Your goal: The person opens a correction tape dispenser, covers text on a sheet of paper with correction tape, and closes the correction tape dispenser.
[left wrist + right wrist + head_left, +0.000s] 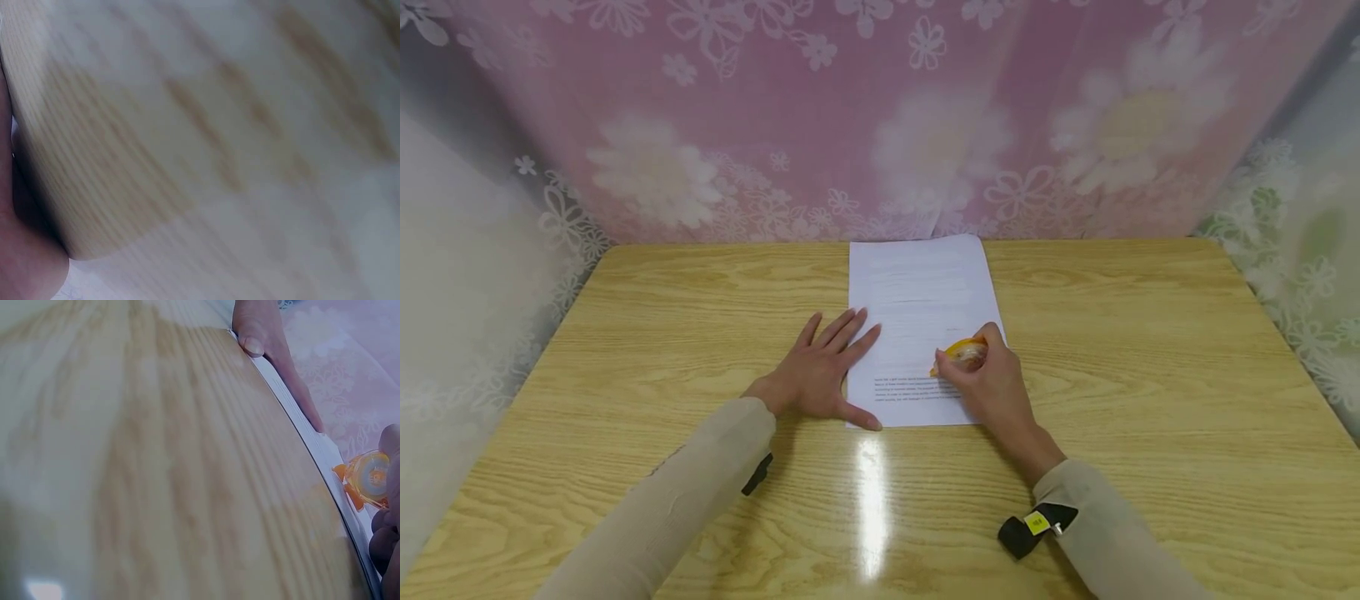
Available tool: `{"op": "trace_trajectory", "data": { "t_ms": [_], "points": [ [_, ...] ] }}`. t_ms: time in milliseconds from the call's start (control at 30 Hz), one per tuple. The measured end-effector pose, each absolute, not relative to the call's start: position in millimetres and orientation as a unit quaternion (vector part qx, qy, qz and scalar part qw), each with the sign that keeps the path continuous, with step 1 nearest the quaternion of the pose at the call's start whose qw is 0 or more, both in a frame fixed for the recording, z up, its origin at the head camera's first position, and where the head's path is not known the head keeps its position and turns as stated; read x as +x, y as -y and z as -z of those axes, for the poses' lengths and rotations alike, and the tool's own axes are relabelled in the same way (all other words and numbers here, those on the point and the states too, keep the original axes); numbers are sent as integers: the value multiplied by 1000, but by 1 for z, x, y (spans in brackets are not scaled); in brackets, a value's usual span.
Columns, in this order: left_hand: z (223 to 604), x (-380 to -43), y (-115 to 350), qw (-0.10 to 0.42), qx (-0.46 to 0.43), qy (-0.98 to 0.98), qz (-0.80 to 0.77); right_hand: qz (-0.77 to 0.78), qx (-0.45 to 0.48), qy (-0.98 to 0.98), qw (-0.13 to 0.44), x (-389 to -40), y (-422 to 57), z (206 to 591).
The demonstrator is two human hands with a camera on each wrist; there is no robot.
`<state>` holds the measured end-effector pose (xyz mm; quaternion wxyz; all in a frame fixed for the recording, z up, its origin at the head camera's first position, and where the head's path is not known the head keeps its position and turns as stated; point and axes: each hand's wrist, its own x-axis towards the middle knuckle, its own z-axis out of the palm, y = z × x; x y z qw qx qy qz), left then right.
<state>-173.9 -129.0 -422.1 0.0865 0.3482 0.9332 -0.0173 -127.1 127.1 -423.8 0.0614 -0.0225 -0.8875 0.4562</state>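
Observation:
A sheet of white paper (917, 279) lies on the wooden table, with several lines of print near its lower edge and faint whiter bands higher up. My left hand (822, 372) rests spread over the paper's left edge, fingers extended, thumb at the bottom. An orange, see-through correction tape (968, 356) is pinched between the thumb and fingers of my right hand (1003, 387), its tip at the paper just above the print. In the right wrist view, the correction tape (370, 478) shows a round reel inside. Only a blurred edge of the left hand (34, 269) enters the left wrist view.
The wood-grain table (1112, 333) extends to both sides of the paper and in front of it. A pink flowered cloth (820, 125) hangs behind the table's far edge. A black wrist camera (1026, 533) sits below the right forearm.

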Motion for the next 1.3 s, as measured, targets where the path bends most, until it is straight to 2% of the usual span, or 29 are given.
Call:
{"op": "trace_trajectory", "data": {
  "t_ms": [1300],
  "points": [
    [423,-175,131,81,357,-931,-2,-437,-1,892,115,-124,-158,426]
  ]
}}
